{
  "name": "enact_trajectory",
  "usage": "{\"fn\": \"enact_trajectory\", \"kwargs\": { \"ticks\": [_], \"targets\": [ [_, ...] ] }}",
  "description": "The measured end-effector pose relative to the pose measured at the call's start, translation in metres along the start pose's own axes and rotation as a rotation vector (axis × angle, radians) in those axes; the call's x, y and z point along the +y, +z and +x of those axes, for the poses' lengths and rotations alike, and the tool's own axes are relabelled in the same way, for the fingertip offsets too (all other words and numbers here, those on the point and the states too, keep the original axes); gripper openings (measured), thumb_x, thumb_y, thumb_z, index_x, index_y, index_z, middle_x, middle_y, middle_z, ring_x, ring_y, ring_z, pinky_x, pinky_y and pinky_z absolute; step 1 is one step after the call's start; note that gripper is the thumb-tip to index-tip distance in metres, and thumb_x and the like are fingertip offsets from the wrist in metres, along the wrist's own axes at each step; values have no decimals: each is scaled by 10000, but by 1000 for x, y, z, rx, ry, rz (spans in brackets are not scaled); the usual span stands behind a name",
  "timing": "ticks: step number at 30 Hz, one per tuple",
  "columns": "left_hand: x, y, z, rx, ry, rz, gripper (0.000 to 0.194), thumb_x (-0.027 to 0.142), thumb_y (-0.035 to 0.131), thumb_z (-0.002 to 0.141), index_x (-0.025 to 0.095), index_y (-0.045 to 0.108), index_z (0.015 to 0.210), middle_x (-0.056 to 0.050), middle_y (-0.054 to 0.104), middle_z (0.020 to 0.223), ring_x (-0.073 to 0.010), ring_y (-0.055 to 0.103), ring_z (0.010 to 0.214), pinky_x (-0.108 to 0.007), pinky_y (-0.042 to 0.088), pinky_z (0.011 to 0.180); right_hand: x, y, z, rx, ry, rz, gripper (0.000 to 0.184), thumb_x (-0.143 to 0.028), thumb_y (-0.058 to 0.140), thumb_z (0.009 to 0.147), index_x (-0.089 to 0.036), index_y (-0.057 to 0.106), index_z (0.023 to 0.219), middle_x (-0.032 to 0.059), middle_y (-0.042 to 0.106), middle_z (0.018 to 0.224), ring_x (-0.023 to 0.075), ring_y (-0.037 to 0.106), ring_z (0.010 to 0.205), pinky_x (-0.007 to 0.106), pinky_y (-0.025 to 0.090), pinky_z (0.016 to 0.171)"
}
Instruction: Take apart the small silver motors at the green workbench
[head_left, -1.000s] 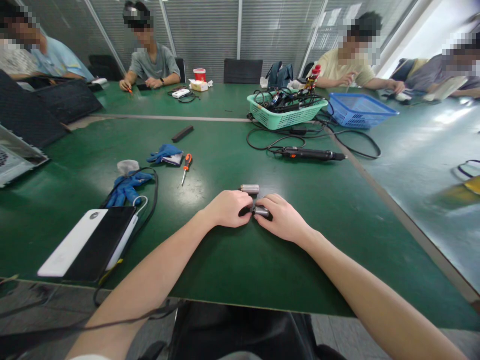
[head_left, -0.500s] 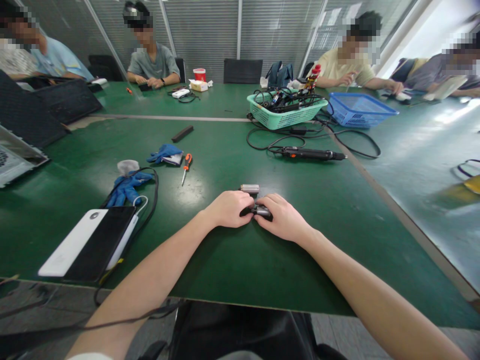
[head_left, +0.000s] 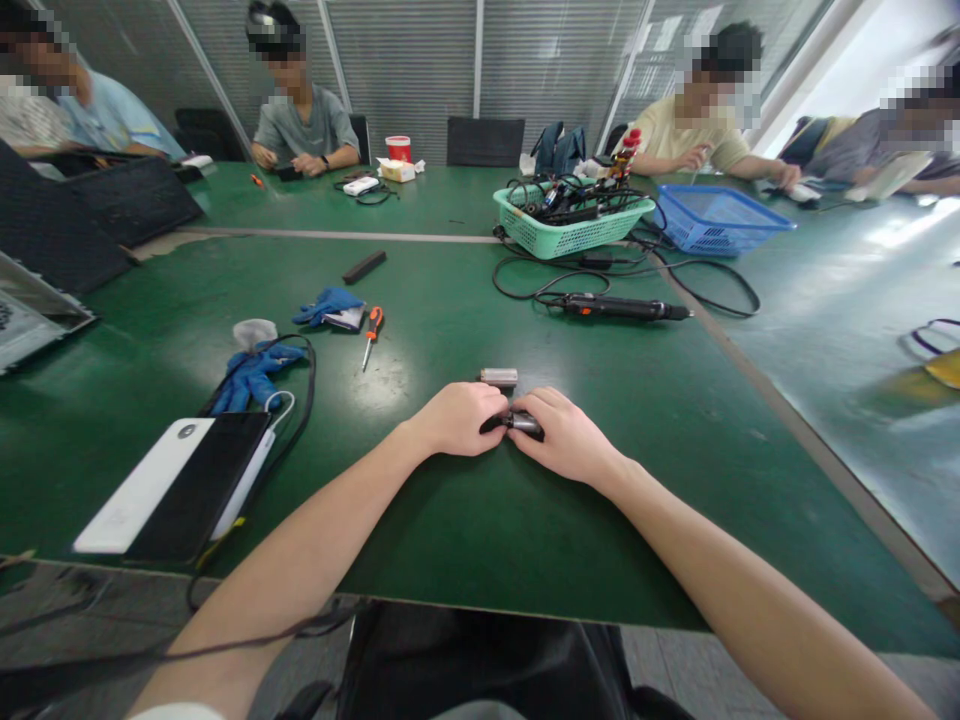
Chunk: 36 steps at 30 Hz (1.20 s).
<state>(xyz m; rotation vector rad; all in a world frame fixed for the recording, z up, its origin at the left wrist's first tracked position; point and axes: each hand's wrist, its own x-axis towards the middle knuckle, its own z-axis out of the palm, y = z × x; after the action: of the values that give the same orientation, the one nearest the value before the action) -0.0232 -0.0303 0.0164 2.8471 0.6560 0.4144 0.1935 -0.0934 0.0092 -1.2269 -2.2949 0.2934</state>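
Observation:
My left hand (head_left: pixel 466 418) and my right hand (head_left: pixel 564 432) meet close above the table in front of me. Fingers of the left curl round a small black part (head_left: pixel 492 423). Those of the right are closed on a short grey metallic cylinder (head_left: pixel 525 424), which lines up with the black part and seems joined to it. Fingers hide much of both pieces, and their exact kind does not show. Just beyond my hands a second silvery cylinder (head_left: pixel 499 377) lies on the green table (head_left: pixel 480 530), touched by neither hand.
To the left lie a screwdriver (head_left: pixel 372 335), blue gloves (head_left: pixel 251 378) and a white-and-black device (head_left: pixel 172 490) with cables. A corded power screwdriver (head_left: pixel 622 308), a green basket (head_left: pixel 555 240) of cables and a blue basket (head_left: pixel 712 235) stand farther right. Several people sit around the table.
My hands stay almost in place, with the held piece shifted very slightly. Across the table, a person has let go of a small orange item, which now lies on the tabletop.

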Motion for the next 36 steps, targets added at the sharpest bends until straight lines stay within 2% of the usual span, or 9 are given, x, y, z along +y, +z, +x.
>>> {"fn": "enact_trajectory", "kwargs": {
  "ticks": [36],
  "targets": [
    [-1,3,-1,14,5,16,139,311,590,903,183,629,940,-50,664,913,-204,643,867,-325,500,784,0,-1,0,-2,-6,7,162,-237,636,913,-219,621,1074,77,667,1010,261,616,972,427,507,898]
  ]
}}
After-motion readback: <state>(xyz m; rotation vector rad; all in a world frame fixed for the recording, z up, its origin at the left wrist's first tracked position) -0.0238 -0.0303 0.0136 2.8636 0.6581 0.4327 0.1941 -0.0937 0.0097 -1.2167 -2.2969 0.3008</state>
